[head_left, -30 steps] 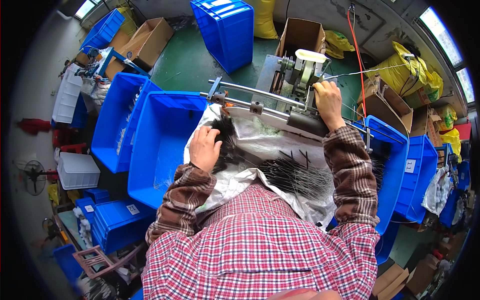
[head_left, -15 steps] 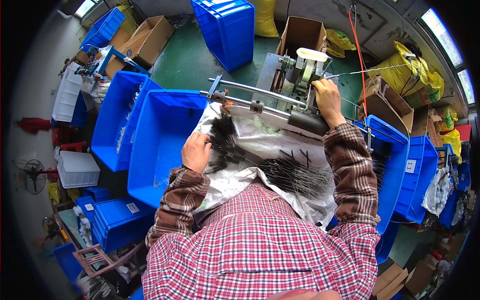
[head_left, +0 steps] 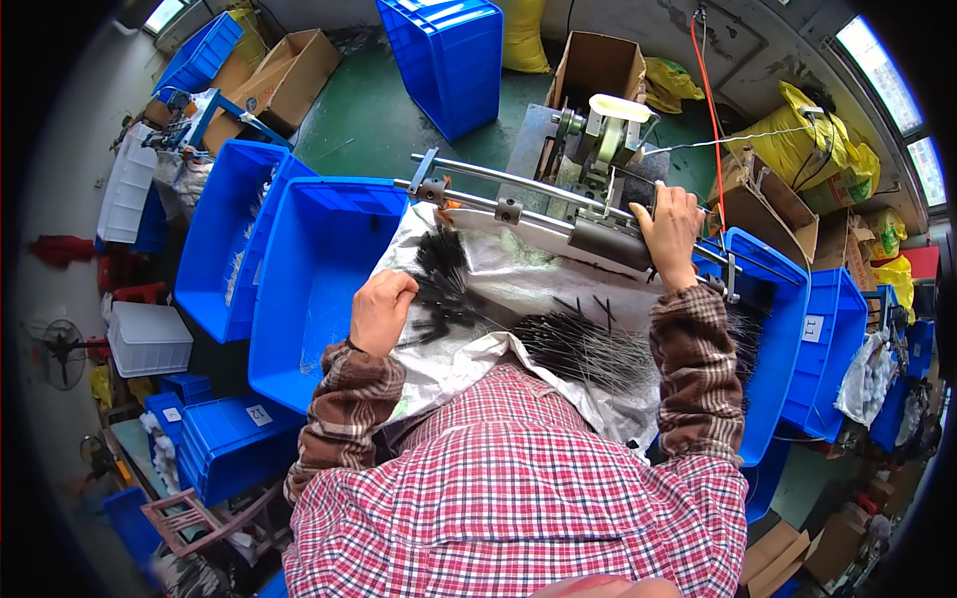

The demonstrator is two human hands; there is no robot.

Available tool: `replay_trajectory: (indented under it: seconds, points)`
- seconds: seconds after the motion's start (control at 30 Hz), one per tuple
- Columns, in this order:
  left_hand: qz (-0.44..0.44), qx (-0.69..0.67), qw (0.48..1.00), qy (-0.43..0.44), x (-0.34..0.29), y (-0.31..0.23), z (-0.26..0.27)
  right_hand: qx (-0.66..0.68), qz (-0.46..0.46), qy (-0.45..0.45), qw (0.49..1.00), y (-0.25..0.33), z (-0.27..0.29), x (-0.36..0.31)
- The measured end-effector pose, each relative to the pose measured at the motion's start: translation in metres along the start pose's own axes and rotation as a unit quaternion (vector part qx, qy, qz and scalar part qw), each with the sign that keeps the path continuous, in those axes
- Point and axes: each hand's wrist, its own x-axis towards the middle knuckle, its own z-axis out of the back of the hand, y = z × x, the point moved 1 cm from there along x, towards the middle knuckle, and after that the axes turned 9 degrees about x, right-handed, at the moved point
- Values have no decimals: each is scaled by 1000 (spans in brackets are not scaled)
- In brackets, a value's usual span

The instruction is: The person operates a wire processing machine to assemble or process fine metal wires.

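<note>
My left hand (head_left: 382, 311) is closed in a pinch beside a bunch of thin wire pieces with black bristly ends (head_left: 439, 267); whatever it pinches is too small to make out. My right hand (head_left: 670, 234) has its fingers curled over the dark handle (head_left: 642, 195) of a bench machine (head_left: 608, 140), just above a thick dark roller (head_left: 610, 244). A second heap of black-ended wires (head_left: 583, 344) lies on a white sheet (head_left: 508, 261) spread over my lap.
Two parallel metal rods (head_left: 538, 214) run across in front of me. A blue bin (head_left: 314, 269) stands at my left and another blue bin (head_left: 783, 329) at my right. Cardboard boxes (head_left: 598, 72) and yellow sacks (head_left: 797, 145) lie beyond. A red cable (head_left: 710, 100) hangs at the right.
My right hand has moved down and slightly right along the machine, toward me. My left hand has drawn back a little to the left, away from the bristly ends.
</note>
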Motion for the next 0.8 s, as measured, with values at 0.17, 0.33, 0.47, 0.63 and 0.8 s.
replay_trajectory:
  seconds: [0.17, 0.33, 0.47, 0.63, 0.8]
  points:
    - [-42, 20, 999, -25, -3, -27, 37, 21, 2, 0, 1000, 35, -13, 12]
    - [-88, 21, 996, -28, -5, -55, 75, 46, 18, 22, 999, 48, -16, 18]
    - [-96, 30, 992, -71, -11, -65, 107, 42, 22, 12, 999, 18, -6, 8]
    - [-128, -25, 989, -69, -12, -82, 136, 122, 39, -32, 991, -45, -8, 18]
    - [-140, -220, 965, 36, 6, -96, 107, 180, 21, 72, 981, -50, 44, 6]
